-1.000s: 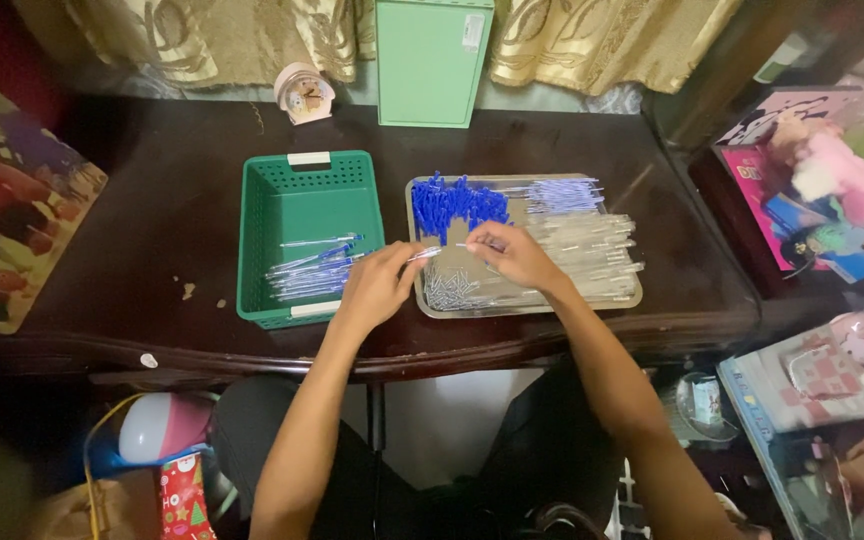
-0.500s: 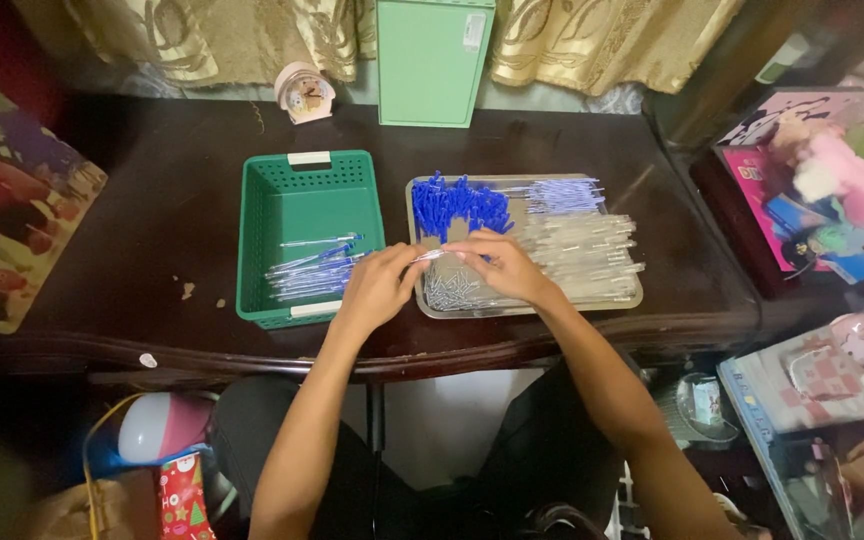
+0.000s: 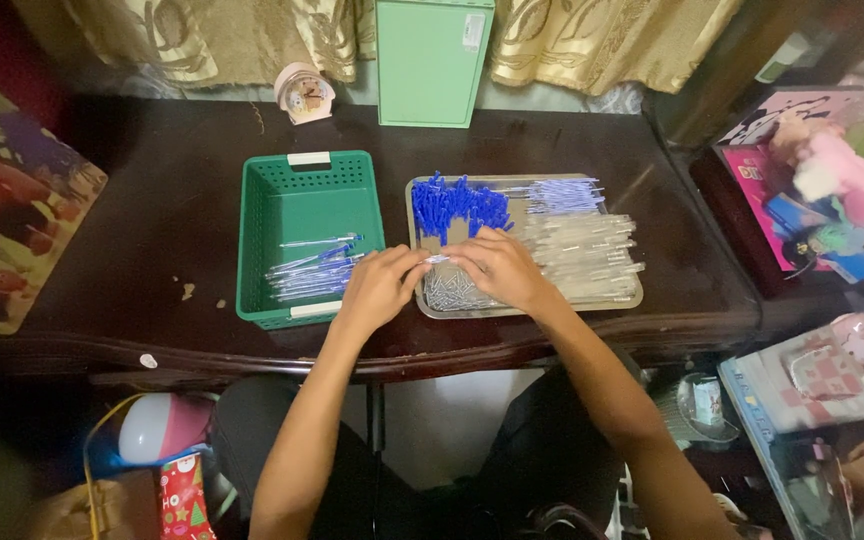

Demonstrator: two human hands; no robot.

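Hands: left hand (image 3: pixel 377 287) and right hand (image 3: pixel 497 268) meet over the front-left part of the metal tray (image 3: pixel 632 300), fingertips pinched together on a thin pen piece (image 3: pixel 439 259) held level between them.
Step in hand: by the look of it, pen assembly; the two hands appear to be joining parts of one pen, though the exact parts are too small to tell.
Dark table (image 3: pixel 152 220): carries everything; the green box (image 3: pixel 432 62) stands at 12 o'clock.
Green basket (image 3: pixel 297 165): at 9 o'clock of the hands, just beside the tray; finished pens (image 3: pixel 312 275) lie along its near side.
Tray contents: clear barrels (image 3: pixel 582 255) at 3 o'clock, blue caps (image 3: pixel 452 205) at 12 o'clock, refills (image 3: pixel 562 193) at 1 o'clock, small metal pieces (image 3: pixel 452 292) directly under the hands.
Next move calls for: a firm straight push along the pen's axis, then a short carry towards 9 o'clock into the basket.
Change from earlier: the hands have drawn closer together and slightly nearer the body; basket and tray have not shifted.
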